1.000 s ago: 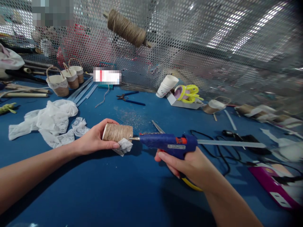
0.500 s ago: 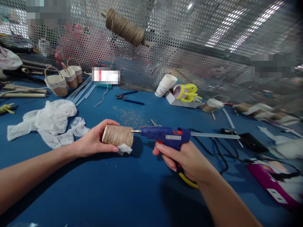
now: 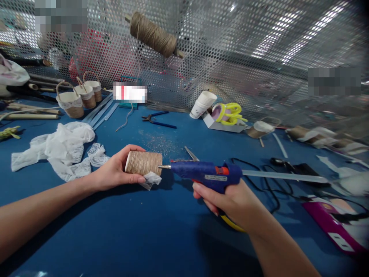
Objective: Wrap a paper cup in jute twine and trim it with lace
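My left hand (image 3: 122, 169) is closed around a small cup wrapped in brown twine (image 3: 146, 163), which lies on its side with its rim end to the left. A scrap of white lace (image 3: 152, 179) hangs at the cup's lower right edge. My right hand (image 3: 223, 198) grips a blue hot glue gun (image 3: 198, 171), its metal nozzle at the right end of the cup. From the back of the gun a long clear glue stick (image 3: 284, 176) sticks out. Behind the gun lie scissors (image 3: 190, 153), partly hidden by it.
White lace (image 3: 65, 148) is heaped at left, near several lace-trimmed cups with handles (image 3: 72, 107). Blue-handled pliers (image 3: 160, 118), stacked paper cups (image 3: 201, 105) and a grey box (image 3: 225, 124) stand along the mesh wall. A purple power strip (image 3: 328, 227) and black cables lie right.
The glue gun has moved slightly right and down, its nozzle shifting lower along the cup's end. More of the scissors shows behind it. My left hand keeps its hold on the cup.
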{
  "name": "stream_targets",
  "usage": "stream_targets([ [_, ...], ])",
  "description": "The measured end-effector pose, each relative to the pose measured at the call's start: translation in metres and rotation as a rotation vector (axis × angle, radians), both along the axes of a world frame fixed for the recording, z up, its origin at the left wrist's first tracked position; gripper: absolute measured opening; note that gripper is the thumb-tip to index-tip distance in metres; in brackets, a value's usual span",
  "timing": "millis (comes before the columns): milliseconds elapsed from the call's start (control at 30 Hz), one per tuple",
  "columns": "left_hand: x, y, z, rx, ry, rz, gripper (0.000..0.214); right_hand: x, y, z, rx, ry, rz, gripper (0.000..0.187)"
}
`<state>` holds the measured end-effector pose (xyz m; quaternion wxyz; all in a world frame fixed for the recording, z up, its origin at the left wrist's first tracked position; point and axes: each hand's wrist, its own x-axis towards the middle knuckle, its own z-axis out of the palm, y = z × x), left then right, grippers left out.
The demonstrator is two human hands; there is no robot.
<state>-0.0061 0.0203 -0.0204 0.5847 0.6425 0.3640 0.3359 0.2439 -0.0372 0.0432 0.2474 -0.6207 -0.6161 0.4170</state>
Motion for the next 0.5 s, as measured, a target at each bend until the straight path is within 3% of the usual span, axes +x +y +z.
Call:
stream_targets([
  [500, 0.0005, -0.0005, 0.0006, -0.01, 0.027, 0.009, 0.059, 0.0002, -0.0015, 0.0014, 0.03, -0.106, -0.025, 0.029],
])
